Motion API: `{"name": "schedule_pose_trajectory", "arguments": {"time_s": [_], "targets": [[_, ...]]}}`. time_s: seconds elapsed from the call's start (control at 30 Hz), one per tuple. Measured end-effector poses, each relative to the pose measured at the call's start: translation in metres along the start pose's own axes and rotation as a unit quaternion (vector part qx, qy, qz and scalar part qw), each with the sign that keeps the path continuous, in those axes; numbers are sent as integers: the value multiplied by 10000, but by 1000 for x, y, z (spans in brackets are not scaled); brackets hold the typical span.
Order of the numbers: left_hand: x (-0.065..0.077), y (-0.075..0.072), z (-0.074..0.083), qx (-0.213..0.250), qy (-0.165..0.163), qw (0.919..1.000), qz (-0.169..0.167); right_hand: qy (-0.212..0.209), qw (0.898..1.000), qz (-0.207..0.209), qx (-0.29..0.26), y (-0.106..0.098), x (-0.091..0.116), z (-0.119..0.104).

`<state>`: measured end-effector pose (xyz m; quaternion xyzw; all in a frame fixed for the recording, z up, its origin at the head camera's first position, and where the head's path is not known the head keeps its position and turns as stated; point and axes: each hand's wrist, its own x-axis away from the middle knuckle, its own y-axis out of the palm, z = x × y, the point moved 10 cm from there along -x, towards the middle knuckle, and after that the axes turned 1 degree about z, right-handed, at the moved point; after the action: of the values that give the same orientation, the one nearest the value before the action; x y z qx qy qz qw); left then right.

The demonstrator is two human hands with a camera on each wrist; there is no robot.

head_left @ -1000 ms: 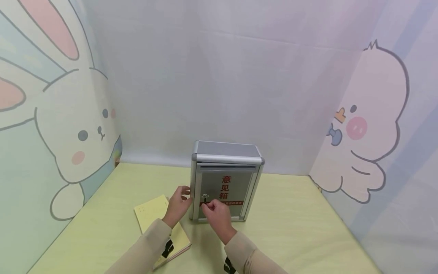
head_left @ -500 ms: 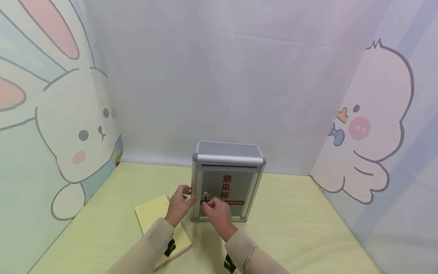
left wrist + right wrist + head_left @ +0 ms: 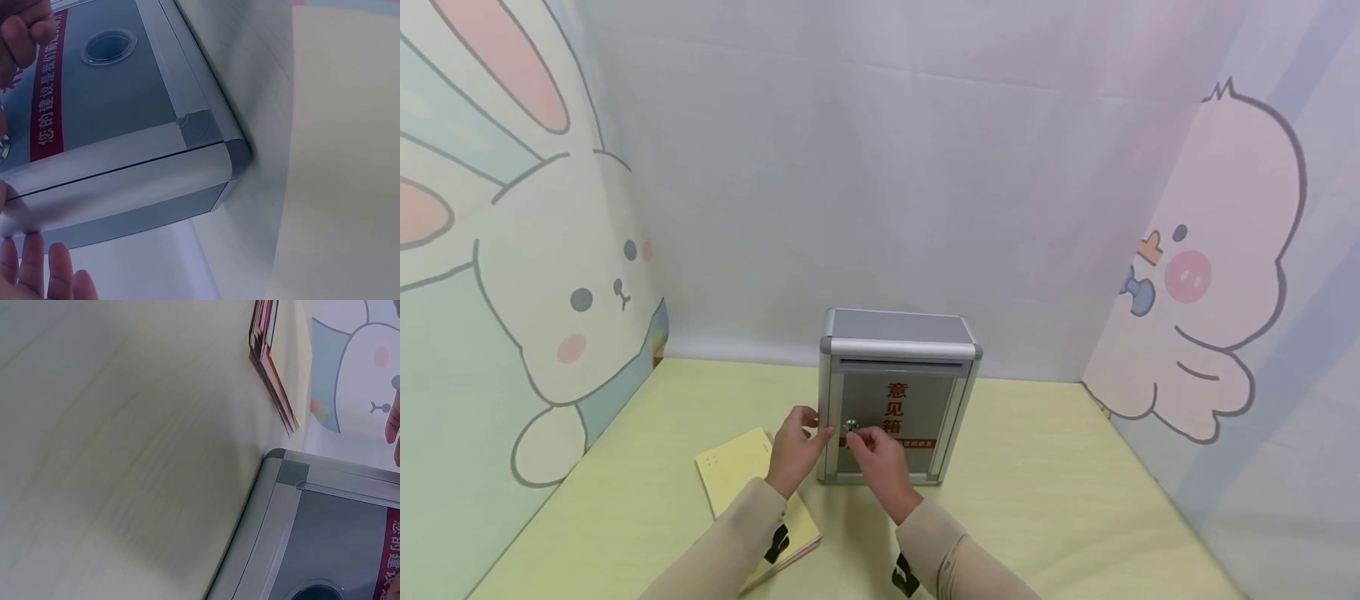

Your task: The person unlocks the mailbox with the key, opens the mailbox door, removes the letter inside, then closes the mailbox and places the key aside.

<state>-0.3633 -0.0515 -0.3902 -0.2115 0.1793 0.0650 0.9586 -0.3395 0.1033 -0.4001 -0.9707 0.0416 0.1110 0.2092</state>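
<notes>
A grey metal suggestion box with red lettering stands upright on the table, its front door flush with the frame. My left hand holds the box's left edge, thumb on the front and fingers along the side. In the left wrist view those fingers rest against the side panel. At the silver lock on the door, my right hand pinches a small key between thumb and forefinger; the fingers mostly hide it. The right wrist view catches the box's lower corner and only a sliver of the right hand.
Left of the box, partly under my left forearm, lies a stack of yellow-covered notebooks. The pale yellow table meets a plain curtain behind and cartoon-printed sheets at both sides. A round window sits low in the box door.
The door, slightly ajar at its upper left, has come flush with the frame. My left thumb has moved onto the front edge. My right fingers have shifted slightly up at the lock.
</notes>
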Motion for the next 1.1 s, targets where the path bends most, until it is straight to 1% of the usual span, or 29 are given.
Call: {"name": "schedule_pose_trajectory", "arguments": {"time_s": [0.17,0.33,0.5,0.77,0.93,1.1], "targets": [[0,1,1,45,91,9999,22,155,9991,-291,-271,6,-1,4],[0,1,0,59,139,9999,30,241,9973,-392,-570,9,-2,6],[1,1,0,82,81,9999,50,259,9973,-385,-577,10,-2,8],[2,0,3,99,74,9999,47,557,9939,-419,-850,12,-3,15],[2,0,3,31,107,9999,57,594,9936,-442,-849,12,-3,15],[2,1,2,-30,124,9999,44,650,9939,-495,-736,11,-4,17]]}}
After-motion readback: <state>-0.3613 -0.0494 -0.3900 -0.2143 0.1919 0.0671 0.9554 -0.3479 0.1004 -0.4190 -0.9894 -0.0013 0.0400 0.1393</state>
